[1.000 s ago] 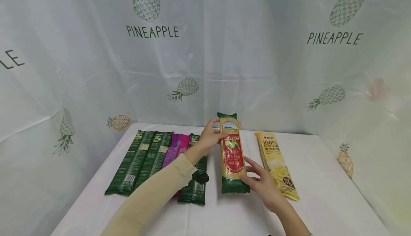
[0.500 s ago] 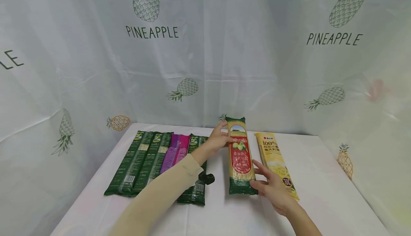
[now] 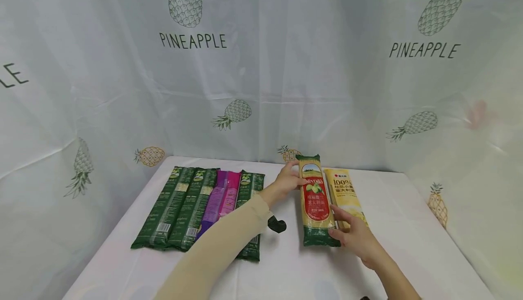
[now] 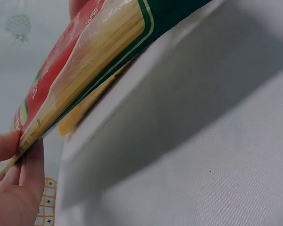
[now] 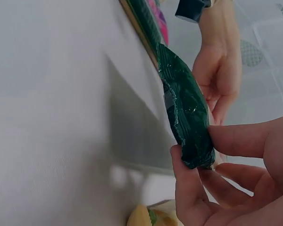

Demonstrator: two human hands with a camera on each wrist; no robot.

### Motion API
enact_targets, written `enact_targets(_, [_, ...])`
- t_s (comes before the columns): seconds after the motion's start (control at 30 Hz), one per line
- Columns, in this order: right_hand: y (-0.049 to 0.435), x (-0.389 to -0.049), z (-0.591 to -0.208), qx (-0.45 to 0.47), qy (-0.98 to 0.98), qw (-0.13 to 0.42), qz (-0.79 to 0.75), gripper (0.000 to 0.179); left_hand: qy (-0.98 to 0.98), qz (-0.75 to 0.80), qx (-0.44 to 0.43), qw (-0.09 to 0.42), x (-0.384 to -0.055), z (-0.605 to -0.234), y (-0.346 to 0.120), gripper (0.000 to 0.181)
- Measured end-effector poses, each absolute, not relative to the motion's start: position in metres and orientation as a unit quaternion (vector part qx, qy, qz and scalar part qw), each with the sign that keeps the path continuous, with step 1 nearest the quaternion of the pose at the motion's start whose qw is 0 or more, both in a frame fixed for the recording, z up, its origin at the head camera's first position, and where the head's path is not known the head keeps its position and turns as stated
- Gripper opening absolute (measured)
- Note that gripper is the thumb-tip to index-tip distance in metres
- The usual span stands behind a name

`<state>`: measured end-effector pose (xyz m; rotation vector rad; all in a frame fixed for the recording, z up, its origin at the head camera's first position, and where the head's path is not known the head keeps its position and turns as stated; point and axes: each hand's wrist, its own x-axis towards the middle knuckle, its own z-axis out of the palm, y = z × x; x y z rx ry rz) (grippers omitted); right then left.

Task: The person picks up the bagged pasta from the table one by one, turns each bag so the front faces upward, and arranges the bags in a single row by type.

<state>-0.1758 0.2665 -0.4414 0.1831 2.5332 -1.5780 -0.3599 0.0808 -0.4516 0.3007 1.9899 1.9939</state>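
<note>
A spaghetti packet (image 3: 316,200) with green ends and a red label is held above the table, its front facing up. My left hand (image 3: 286,182) grips its far left edge, thumb on top and fingers beneath, as the left wrist view shows. Near its lower right corner, my right hand (image 3: 355,238) pinches the packet; in the right wrist view the thumb lies on one face of the green end (image 5: 186,108) and fingers on the other. Just right of it lies a yellow pasta packet (image 3: 347,195), partly covered by the held packet and my right hand.
On the left of the white table (image 3: 408,245) lie two green packets (image 3: 163,209) side by side, then a purple and pink packet (image 3: 222,193). A third green packet (image 3: 247,191) is partly behind my left sleeve (image 3: 229,241). A pineapple-print cloth (image 3: 327,86) hangs behind.
Both hands have carried the spaghetti packet to the right and slightly toward me, so it now overlaps the yellow packet's left side in the head view. The packets on the table stay put.
</note>
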Motion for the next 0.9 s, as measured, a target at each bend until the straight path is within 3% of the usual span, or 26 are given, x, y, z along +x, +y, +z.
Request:
enact_targets(0.7, [0.268,-0.191,-0.461,0.038,0.938,0.022,-0.343,0.065,0.724,0.659,0.099,0.18,-0.372,-0.487,0.101,0.08])
enact_targets(0.9, [0.264,-0.191,-0.463,0.032,0.948,0.014,-0.317,0.062,0.754,0.631,0.093,0.159,-0.369,-0.489,0.104,0.078])
